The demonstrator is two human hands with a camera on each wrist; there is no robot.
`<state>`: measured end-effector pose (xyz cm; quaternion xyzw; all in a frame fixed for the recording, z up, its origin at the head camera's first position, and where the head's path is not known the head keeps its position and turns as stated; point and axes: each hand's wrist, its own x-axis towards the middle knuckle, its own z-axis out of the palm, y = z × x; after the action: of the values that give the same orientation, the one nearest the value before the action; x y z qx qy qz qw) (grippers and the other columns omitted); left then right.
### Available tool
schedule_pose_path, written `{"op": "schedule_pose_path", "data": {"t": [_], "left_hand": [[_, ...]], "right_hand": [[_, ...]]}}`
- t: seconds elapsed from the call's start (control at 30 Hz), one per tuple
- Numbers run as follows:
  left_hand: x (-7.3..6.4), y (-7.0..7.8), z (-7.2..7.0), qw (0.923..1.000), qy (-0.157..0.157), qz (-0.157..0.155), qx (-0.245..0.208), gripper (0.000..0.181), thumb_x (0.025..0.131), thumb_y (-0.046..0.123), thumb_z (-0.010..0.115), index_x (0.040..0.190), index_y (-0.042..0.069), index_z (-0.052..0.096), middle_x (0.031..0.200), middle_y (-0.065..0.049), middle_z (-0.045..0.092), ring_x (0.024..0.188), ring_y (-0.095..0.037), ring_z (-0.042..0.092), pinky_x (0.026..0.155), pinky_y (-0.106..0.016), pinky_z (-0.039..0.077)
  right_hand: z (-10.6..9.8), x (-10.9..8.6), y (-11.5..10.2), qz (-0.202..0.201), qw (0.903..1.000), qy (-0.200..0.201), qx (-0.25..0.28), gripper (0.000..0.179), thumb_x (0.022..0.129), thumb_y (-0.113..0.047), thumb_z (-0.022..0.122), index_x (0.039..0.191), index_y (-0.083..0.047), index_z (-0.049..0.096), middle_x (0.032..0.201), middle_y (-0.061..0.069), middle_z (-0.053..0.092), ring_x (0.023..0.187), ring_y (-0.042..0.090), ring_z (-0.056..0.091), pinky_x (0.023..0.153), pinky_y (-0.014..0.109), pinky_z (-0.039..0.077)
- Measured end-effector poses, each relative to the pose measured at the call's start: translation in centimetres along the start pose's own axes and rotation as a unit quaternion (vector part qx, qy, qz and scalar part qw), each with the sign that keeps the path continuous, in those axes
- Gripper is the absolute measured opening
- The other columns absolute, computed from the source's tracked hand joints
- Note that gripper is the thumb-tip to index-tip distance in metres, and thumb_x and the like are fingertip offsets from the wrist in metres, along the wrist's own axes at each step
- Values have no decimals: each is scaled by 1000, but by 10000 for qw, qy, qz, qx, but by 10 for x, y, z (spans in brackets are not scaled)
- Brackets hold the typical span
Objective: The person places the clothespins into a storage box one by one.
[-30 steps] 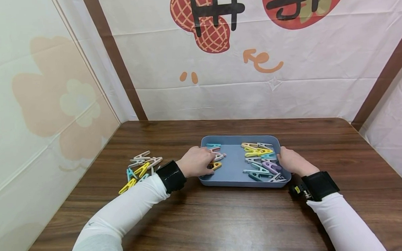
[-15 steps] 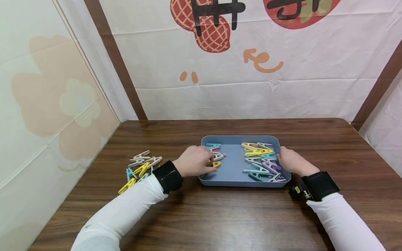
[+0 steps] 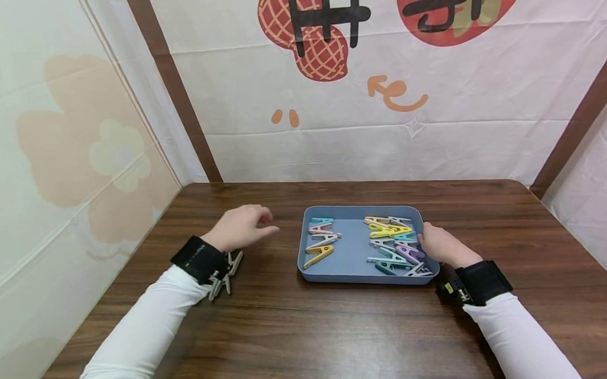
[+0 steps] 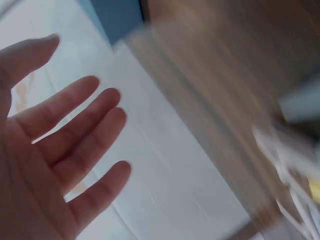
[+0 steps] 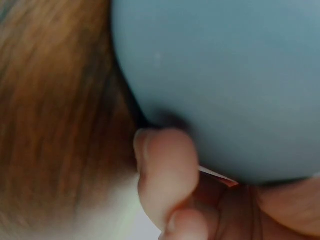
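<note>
My left hand (image 3: 242,226) hovers above the table, left of the blue-grey tray (image 3: 353,252), and holds nothing. In the left wrist view its fingers (image 4: 87,145) are spread and loosely extended. Along the tray's left side lies a short column of clothespins, with an orange-yellow clothespin (image 3: 318,256) nearest the front and a blue clothespin (image 3: 322,220) at the back. My right hand (image 3: 446,245) grips the tray's right edge; the right wrist view shows curled fingers (image 5: 170,170) against the tray wall (image 5: 220,90).
Several yellow, purple, teal and white clothespins (image 3: 410,251) crowd the tray's right side. Pale clothespins (image 3: 226,277) on the table stick out from behind my left wristband, which hides other parts of that pile. A printed cloth wall (image 3: 302,150) stands behind the wooden table (image 3: 308,334).
My left hand has let go of the orange-yellow clothespin and moved left, out of the tray, to above the loose pile. The right hand and the tray have stayed put.
</note>
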<state>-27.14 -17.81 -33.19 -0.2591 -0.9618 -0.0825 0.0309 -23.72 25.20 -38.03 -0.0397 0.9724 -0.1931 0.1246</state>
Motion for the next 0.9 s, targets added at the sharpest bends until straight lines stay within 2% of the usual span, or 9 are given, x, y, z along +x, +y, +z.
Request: {"op": "schedule_pose_path", "data": {"t": [0.2,0.37,0.57,0.9], "left_hand": [[-12,-55,-12,9958,-501,-658,-392,32,91,25,67,112,1,65,107,-13,67,97,-30,62,83,-49,47],[-20,-84,-6,9899,-867,-961,-576,39,86,13,70,119,-6,60,109,-20,64,101,-35,60,86,-50,46],[-23,-97,2,9871,-1079,-1064,-524,43,82,10,74,118,-9,59,108,-22,64,100,-37,60,85,-49,47],[-17,-106,13,9856,-1134,-1217,-293,43,81,11,72,117,-10,61,109,-23,64,102,-38,59,85,-50,47]], "right_hand": [[1,0,2,-4,10000,7,16,40,104,-8,37,127,24,30,87,21,51,69,26,56,54,34,45],[2,0,2,10,10000,19,82,38,104,-8,37,126,22,32,86,20,51,68,25,55,53,34,45],[2,0,2,-17,10000,32,72,37,103,-8,37,125,22,33,85,19,51,70,26,55,54,34,45],[2,1,2,-22,10000,72,44,38,104,-8,38,126,22,32,89,21,51,73,27,56,55,35,45]]}}
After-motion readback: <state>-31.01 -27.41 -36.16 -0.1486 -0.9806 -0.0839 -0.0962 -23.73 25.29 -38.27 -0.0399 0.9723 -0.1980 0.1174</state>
